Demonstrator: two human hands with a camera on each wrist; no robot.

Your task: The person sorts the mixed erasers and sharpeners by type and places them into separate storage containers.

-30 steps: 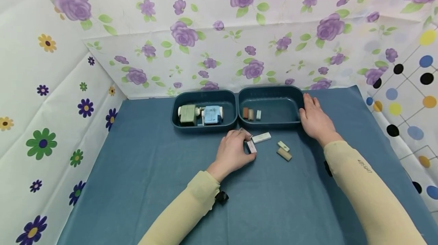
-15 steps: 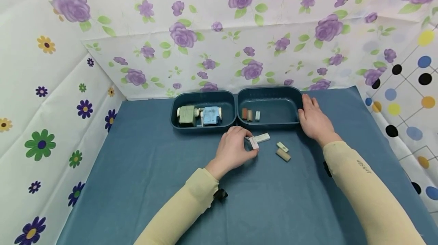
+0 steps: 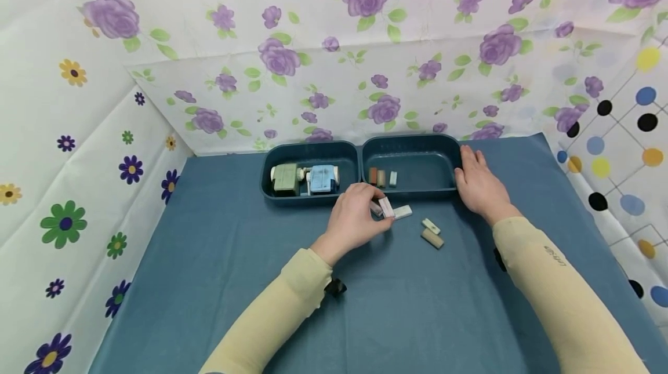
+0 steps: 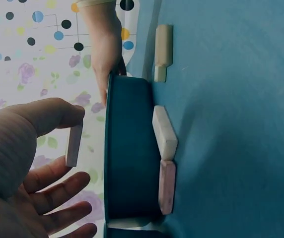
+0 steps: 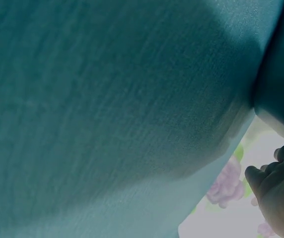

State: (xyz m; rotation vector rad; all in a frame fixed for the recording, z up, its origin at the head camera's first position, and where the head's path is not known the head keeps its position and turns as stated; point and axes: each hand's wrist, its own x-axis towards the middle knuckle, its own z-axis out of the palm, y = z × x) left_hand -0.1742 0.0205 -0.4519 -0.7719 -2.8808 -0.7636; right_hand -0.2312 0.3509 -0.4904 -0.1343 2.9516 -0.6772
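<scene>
My left hand (image 3: 354, 216) pinches a pale pinkish eraser (image 3: 386, 207) between thumb and finger. It holds the eraser just above the cloth, in front of the right-hand tray (image 3: 417, 193). In the left wrist view that eraser (image 4: 74, 145) hangs below the thumb, with the other fingers spread. Beneath it on the cloth lie a pink eraser (image 4: 167, 186) and a white eraser (image 3: 403, 212), end to end. My right hand (image 3: 482, 185) rests against the tray's right end with fingers extended; the right wrist view catches only part of this hand (image 5: 280, 191).
Inside the right tray's left end stand a rust-brown eraser (image 3: 373, 175), a tan one (image 3: 381, 177) and a pale one (image 3: 393, 178). The left tray (image 3: 313, 200) holds green (image 3: 285, 177) and blue (image 3: 322, 178) crank pencil sharpeners. A cream eraser (image 3: 431, 225) touches a beige one (image 3: 432, 238).
My left hand has lifted the pinkish eraser off the cloth and moved it slightly forward, nearer the right tray. My right hand keeps its place at the tray's end.
</scene>
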